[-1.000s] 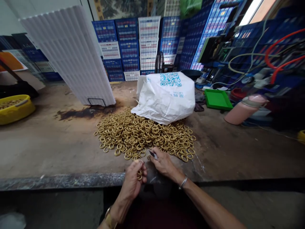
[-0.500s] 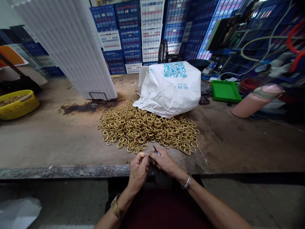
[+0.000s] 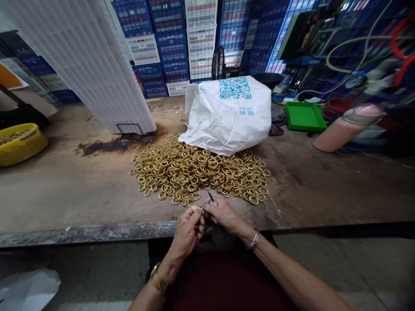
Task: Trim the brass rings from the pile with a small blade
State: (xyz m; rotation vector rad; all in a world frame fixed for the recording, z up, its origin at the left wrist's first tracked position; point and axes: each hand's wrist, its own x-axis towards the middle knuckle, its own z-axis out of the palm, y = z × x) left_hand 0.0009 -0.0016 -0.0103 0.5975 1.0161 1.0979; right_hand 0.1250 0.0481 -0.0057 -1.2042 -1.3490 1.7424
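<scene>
A heap of gold-coloured metal rings (image 3: 197,172) lies on the worn brown table (image 3: 65,194) in front of me. My left hand (image 3: 187,231) is closed at the table's near edge, pinching a ring between thumb and finger. My right hand (image 3: 222,214) is closed round a small dark pointed tool (image 3: 211,199), whose tip sticks up beside the ring. Both hands meet just below the heap's front edge. A white plastic bag with a blue QR code (image 3: 228,114) rests on the back of the heap.
A tall white corrugated stack (image 3: 87,65) stands at the back left. A yellow basin (image 3: 19,144) sits at the far left, a green tray (image 3: 304,116) and a pink cylinder (image 3: 346,127) at the right. Blue and white crates (image 3: 194,43) are stacked behind.
My left hand rose from below the table edge, where it held several rings, and met my right hand. The view has tilted slightly down.
</scene>
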